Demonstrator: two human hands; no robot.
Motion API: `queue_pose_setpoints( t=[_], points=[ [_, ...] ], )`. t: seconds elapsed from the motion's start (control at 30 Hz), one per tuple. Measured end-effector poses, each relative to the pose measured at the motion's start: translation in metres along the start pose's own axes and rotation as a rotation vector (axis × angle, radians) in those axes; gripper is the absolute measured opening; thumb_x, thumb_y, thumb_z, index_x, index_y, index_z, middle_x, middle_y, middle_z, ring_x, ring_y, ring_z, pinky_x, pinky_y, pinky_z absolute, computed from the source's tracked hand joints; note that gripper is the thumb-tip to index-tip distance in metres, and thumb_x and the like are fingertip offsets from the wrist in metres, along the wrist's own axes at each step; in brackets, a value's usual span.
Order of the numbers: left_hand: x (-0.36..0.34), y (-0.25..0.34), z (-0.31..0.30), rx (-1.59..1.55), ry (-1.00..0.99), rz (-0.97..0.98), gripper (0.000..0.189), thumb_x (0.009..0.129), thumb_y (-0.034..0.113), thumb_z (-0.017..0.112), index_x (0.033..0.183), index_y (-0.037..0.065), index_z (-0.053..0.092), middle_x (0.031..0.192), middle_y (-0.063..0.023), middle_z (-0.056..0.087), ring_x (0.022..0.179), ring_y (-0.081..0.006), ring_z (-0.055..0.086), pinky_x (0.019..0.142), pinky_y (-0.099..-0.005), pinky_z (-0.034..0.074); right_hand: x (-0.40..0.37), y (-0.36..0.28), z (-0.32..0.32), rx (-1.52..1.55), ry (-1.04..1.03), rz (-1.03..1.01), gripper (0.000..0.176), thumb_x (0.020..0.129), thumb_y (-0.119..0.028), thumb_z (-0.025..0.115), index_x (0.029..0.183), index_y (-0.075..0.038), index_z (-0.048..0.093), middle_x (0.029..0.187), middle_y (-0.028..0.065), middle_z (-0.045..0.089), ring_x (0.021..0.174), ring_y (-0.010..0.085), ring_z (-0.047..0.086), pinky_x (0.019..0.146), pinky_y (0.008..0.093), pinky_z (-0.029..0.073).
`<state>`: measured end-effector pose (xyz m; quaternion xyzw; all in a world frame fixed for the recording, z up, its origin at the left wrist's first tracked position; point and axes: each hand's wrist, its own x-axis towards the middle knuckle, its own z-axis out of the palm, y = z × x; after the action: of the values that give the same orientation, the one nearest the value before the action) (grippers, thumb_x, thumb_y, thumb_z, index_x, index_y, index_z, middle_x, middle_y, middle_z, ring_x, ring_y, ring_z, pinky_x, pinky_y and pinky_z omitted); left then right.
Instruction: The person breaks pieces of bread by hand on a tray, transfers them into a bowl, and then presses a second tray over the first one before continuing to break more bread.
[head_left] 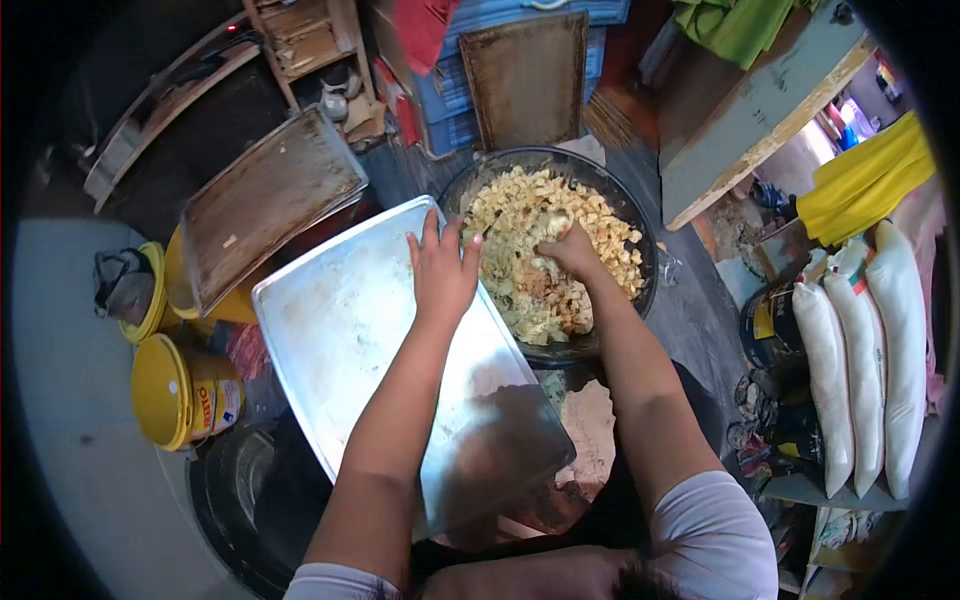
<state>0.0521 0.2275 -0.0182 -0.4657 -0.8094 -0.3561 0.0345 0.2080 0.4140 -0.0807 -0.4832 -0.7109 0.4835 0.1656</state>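
Observation:
A silver metal baking tray (350, 320) lies tilted across my lap, its far right edge against the basin. My left hand (443, 270) rests open on it, fingers spread towards the far rim and the fingertips at the edge. To the right is a wide black basin (648, 215) full of pale, crumbled chunks (500, 200) that look like torn bread, with brownish powder or crumbs in the middle. My right hand (572, 252) reaches into the basin, its fingers closed around a pale yellowish lump (553, 225); part of the grip is hidden.
A worn brown tray (270, 200) leans at the left above yellow buckets (160, 390). Behind the basin stands another dark tray (525, 80) against blue crates. Several filled white sacks (860, 370) are on the right, near a wooden panel (750, 110) and a yellow cloth (870, 185).

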Motion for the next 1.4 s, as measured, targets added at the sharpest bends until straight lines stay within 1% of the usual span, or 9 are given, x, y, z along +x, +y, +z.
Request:
queue_pose_setpoints(
  t=[0.17, 0.23, 0.37, 0.47, 0.57, 0.7, 0.9, 1.13, 1.4],
  points=[
    [-0.009, -0.022, -0.024, -0.708, 0.072, -0.147, 0.042, 0.098, 0.035, 0.044, 0.122, 0.002, 0.054, 0.13, -0.0146, 0.046, 0.113, -0.0229, 0.049, 0.099, -0.038, 0.037, -0.083, -0.123, 0.014, 0.206, -0.306, -0.405, 0.053, 0.064, -0.012, 0.076, 0.11, 0.001, 0.053, 0.088, 0.0137, 0.064, 0.072, 0.0205, 0.065, 0.058, 0.0334, 0.052],
    [-0.03, -0.01, -0.072, -1.277, -0.022, -0.537, 0.042, 0.099, 0.036, 0.042, 0.126, 0.005, 0.05, 0.129, -0.0116, 0.047, 0.113, -0.0235, 0.049, 0.097, -0.0381, 0.04, -0.141, -0.173, 0.027, 0.186, -0.429, -0.27, 0.048, 0.064, -0.011, 0.076, 0.106, 0.002, 0.059, 0.091, 0.0131, 0.066, 0.076, 0.0213, 0.066, 0.066, 0.0319, 0.053],
    [-0.087, -0.023, -0.141, -1.541, -0.199, -0.714, 0.049, 0.097, 0.042, 0.044, 0.134, 0.009, 0.043, 0.127, -0.0083, 0.049, 0.115, -0.0228, 0.048, 0.096, -0.0388, 0.04, -0.15, -0.161, 0.103, 0.017, -0.614, -0.454, 0.059, 0.067, -0.021, 0.078, 0.118, -0.001, 0.055, 0.106, 0.0153, 0.064, 0.094, 0.0239, 0.064, 0.081, 0.033, 0.051],
    [-0.115, -0.04, -0.167, -1.252, -0.192, -0.724, 0.052, 0.095, 0.043, 0.049, 0.134, 0.011, 0.042, 0.123, -0.0068, 0.051, 0.112, -0.0201, 0.049, 0.093, -0.0361, 0.04, -0.187, -0.175, 0.117, -0.181, -0.451, -0.486, 0.079, 0.067, -0.036, 0.077, 0.135, -0.012, 0.046, 0.134, 0.0224, 0.042, 0.119, 0.0378, 0.048, 0.096, 0.041, 0.044],
    [-0.137, -0.061, -0.173, -1.088, -0.172, -0.712, 0.054, 0.092, 0.042, 0.055, 0.134, 0.01, 0.042, 0.124, -0.0063, 0.051, 0.113, -0.0191, 0.047, 0.093, -0.0351, 0.038, -0.209, -0.151, 0.145, -0.441, -0.25, -0.634, 0.081, 0.064, -0.04, 0.079, 0.135, -0.02, 0.045, 0.137, 0.0138, 0.042, 0.126, 0.0355, 0.041, 0.096, 0.0478, 0.043],
    [-0.149, -0.068, -0.171, -1.184, -0.16, -0.666, 0.05, 0.092, 0.028, 0.058, 0.134, 0.006, 0.042, 0.122, -0.0086, 0.05, 0.113, -0.0184, 0.047, 0.093, -0.0338, 0.039, -0.271, -0.138, 0.14, -0.684, -0.323, -0.702, 0.073, 0.071, -0.041, 0.073, 0.136, -0.023, 0.044, 0.145, 0.0105, 0.035, 0.134, 0.0367, 0.03, 0.103, 0.0622, 0.028],
    [-0.155, -0.071, -0.153, -0.272, -0.122, -0.168, 0.045, 0.083, 0.023, 0.067, 0.123, 0.007, 0.057, 0.135, -0.0243, 0.041, 0.125, -0.0374, 0.04, 0.104, -0.0384, 0.034, -0.313, -0.1, 0.106, -0.8, -0.415, -0.959, 0.069, 0.076, -0.048, 0.068, 0.137, -0.027, 0.044, 0.145, 0.009, 0.034, 0.136, 0.038, 0.026, 0.101, 0.0742, 0.011],
    [-0.156, -0.052, -0.179, 0.2, -0.307, -0.066, 0.057, 0.081, 0.03, 0.064, 0.134, 0.014, 0.048, 0.144, -0.0239, 0.032, 0.13, -0.0408, 0.035, 0.106, -0.0493, 0.028, -0.25, -0.096, 0.105, -0.748, -0.175, -0.848, 0.078, 0.077, -0.072, 0.05, 0.14, -0.026, 0.041, 0.15, 0.0135, 0.027, 0.135, 0.0408, 0.027, 0.106, 0.0684, 0.006],
    [-0.156, -0.076, -0.193, -0.052, -0.479, -0.159, 0.053, 0.083, 0.022, 0.06, 0.134, 0.015, 0.047, 0.141, -0.0224, 0.037, 0.129, -0.0406, 0.036, 0.106, -0.0511, 0.028, -0.278, -0.114, 0.143, -0.836, -0.216, -0.901, 0.083, 0.079, -0.071, 0.047, 0.143, -0.019, 0.035, 0.149, 0.0202, 0.027, 0.136, 0.0448, 0.023, 0.103, 0.0696, 0.014]
  ],
)
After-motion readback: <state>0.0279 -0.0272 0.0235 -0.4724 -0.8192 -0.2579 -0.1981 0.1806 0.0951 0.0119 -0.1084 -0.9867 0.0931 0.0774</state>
